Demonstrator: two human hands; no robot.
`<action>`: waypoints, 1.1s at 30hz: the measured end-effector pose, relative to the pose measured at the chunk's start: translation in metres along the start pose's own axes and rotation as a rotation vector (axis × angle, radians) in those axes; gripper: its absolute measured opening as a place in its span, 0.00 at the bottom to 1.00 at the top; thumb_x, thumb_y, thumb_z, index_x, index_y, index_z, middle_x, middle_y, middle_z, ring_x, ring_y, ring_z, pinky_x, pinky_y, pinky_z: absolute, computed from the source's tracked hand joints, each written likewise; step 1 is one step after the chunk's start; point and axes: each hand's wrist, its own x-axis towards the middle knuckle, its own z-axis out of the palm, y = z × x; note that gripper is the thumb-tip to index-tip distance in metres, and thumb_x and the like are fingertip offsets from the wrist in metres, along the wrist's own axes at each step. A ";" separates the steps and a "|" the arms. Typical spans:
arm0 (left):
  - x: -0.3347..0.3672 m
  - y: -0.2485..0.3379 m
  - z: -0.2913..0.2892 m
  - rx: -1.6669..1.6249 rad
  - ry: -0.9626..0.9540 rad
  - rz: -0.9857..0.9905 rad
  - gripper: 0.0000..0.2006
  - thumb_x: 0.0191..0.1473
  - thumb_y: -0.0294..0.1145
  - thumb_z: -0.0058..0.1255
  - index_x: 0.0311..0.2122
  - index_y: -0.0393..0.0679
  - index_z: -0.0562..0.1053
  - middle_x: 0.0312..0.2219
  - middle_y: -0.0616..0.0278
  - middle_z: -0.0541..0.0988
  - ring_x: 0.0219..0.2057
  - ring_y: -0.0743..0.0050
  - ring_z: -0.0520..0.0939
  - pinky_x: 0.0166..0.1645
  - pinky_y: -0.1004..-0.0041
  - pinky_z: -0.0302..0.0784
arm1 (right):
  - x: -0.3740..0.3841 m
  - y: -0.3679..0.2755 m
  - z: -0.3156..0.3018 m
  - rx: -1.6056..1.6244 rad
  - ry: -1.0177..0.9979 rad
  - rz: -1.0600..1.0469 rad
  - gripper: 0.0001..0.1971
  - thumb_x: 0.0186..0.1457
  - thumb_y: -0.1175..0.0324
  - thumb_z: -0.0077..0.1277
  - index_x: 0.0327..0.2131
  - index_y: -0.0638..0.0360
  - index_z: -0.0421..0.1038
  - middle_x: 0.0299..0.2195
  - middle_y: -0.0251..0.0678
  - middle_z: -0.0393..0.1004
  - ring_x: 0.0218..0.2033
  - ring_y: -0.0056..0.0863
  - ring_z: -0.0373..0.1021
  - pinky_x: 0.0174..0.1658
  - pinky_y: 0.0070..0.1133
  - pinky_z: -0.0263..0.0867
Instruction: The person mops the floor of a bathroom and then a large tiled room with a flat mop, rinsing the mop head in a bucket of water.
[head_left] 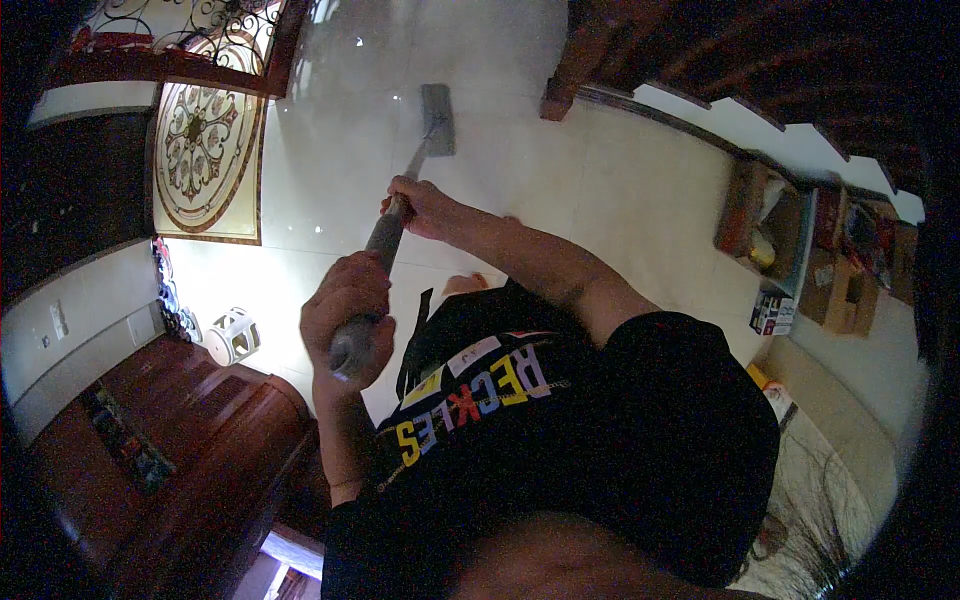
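Observation:
A flat mop with a grey pad (437, 105) rests on the pale tiled floor, ahead of me. Its long grey handle (386, 238) slants back toward my body. Around the upper end of that handle, my left hand (345, 300) is closed, with the rounded grip tip showing beside the fingers. Farther down the shaft, my right hand (428, 208) is wrapped around it, its arm reaching across from the right. Part of the handle is hidden beneath the fingers.
A small white stool (233, 336) stands at the left, by dark red wooden furniture (190, 420). Beyond it lies an ornate floor panel (207, 150). On the right, cardboard boxes (838, 295) line the wall below a wooden staircase (740, 50), whose post (558, 98) meets the floor.

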 end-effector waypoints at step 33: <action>-0.039 -0.121 -0.126 -0.095 0.184 -0.249 0.06 0.30 0.19 0.45 0.20 0.39 0.65 0.22 0.57 0.70 0.34 0.59 0.73 0.50 0.60 0.60 | 0.192 0.077 0.029 -0.379 0.158 0.211 0.09 0.44 0.71 0.47 0.27 0.64 0.59 0.26 0.42 0.66 0.29 0.34 0.68 0.34 0.30 0.69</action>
